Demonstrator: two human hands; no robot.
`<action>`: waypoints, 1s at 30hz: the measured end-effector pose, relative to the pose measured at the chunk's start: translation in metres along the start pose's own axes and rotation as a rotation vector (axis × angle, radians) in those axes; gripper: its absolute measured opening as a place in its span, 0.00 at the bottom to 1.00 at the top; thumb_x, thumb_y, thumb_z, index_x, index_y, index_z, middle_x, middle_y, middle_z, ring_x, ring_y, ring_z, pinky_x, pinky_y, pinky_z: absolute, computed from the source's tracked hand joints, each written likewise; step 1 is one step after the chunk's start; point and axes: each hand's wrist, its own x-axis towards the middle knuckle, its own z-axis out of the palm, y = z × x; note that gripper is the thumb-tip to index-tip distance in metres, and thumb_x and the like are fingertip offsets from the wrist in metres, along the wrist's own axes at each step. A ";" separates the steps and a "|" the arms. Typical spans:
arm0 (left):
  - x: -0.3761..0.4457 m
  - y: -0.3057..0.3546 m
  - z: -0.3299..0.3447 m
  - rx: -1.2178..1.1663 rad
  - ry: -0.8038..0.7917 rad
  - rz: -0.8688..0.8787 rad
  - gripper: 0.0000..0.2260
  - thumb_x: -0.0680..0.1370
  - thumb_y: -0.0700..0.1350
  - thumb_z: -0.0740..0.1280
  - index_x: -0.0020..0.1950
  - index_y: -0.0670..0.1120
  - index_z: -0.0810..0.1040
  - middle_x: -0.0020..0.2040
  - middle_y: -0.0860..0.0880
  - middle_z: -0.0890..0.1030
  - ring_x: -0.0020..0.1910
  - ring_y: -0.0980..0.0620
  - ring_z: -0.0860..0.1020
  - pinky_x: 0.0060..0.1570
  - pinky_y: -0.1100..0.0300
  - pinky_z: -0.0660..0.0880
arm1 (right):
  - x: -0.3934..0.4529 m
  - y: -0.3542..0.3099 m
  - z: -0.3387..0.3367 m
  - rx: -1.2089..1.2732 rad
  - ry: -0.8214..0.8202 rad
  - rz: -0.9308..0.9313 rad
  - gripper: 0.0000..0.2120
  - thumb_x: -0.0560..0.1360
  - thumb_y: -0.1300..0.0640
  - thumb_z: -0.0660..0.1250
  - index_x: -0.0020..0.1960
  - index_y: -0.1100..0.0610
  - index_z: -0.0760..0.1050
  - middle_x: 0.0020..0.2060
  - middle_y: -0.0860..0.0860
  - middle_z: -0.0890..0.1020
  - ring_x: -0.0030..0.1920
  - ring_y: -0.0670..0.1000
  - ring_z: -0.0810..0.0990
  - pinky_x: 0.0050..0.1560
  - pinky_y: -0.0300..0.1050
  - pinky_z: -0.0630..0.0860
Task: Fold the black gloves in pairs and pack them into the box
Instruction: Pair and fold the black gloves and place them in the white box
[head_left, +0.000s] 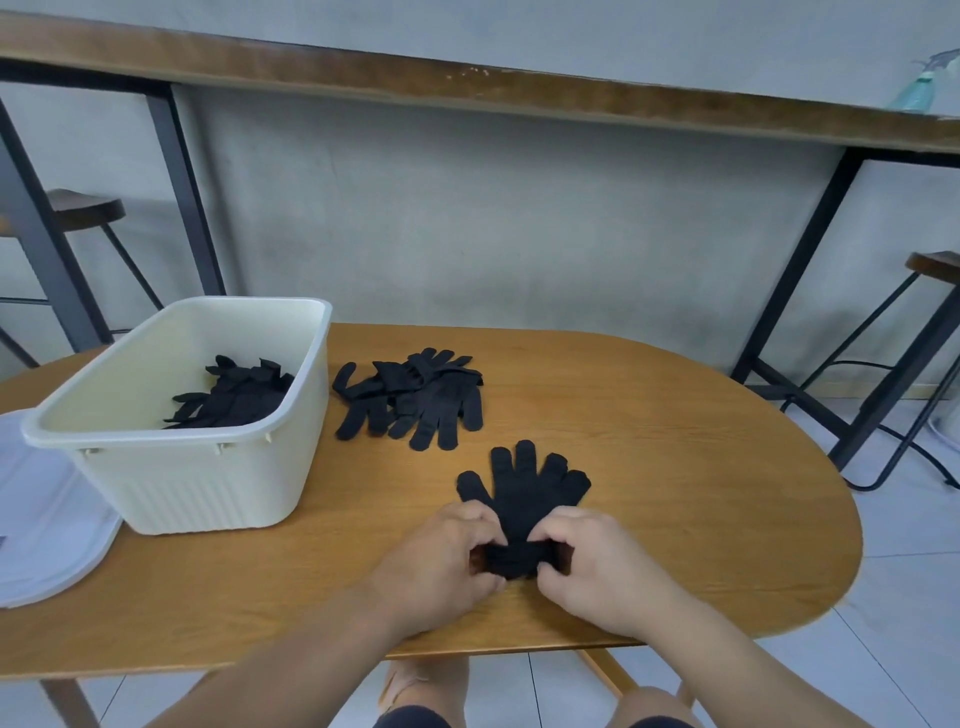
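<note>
A black glove pair (524, 488) lies flat on the wooden table (701, 467), fingers pointing away from me. My left hand (441, 566) and my right hand (587, 561) both pinch its cuff end, which is bunched up between them. A loose pile of black gloves (415, 397) sits further back, just right of the cream plastic box (171, 467). Inside the box lie several folded black gloves (234, 395).
A white lid (47, 525) lies at the table's left edge beside the box. Behind the table stand a long wooden counter on black legs and two stools (83, 213). A spray bottle (924, 83) stands on the counter at far right.
</note>
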 end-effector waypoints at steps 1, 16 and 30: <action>-0.003 -0.002 0.001 0.021 0.043 0.016 0.07 0.76 0.51 0.69 0.54 0.56 0.80 0.52 0.64 0.73 0.52 0.63 0.72 0.53 0.68 0.71 | -0.002 0.000 0.001 -0.035 -0.028 -0.034 0.11 0.73 0.53 0.66 0.54 0.45 0.79 0.49 0.38 0.75 0.51 0.40 0.72 0.52 0.38 0.74; 0.031 0.008 0.001 -0.197 0.079 -0.255 0.05 0.79 0.50 0.65 0.45 0.52 0.78 0.34 0.55 0.76 0.31 0.58 0.72 0.32 0.65 0.69 | 0.019 0.002 0.010 0.215 0.106 0.301 0.07 0.79 0.51 0.64 0.55 0.48 0.79 0.35 0.42 0.75 0.35 0.41 0.73 0.35 0.33 0.66; 0.041 0.008 0.010 0.050 0.184 -0.204 0.09 0.77 0.45 0.69 0.40 0.52 0.69 0.46 0.55 0.70 0.40 0.55 0.73 0.43 0.58 0.75 | 0.027 0.004 0.016 -0.001 0.207 0.292 0.06 0.77 0.49 0.67 0.43 0.48 0.73 0.42 0.43 0.71 0.38 0.46 0.74 0.39 0.44 0.76</action>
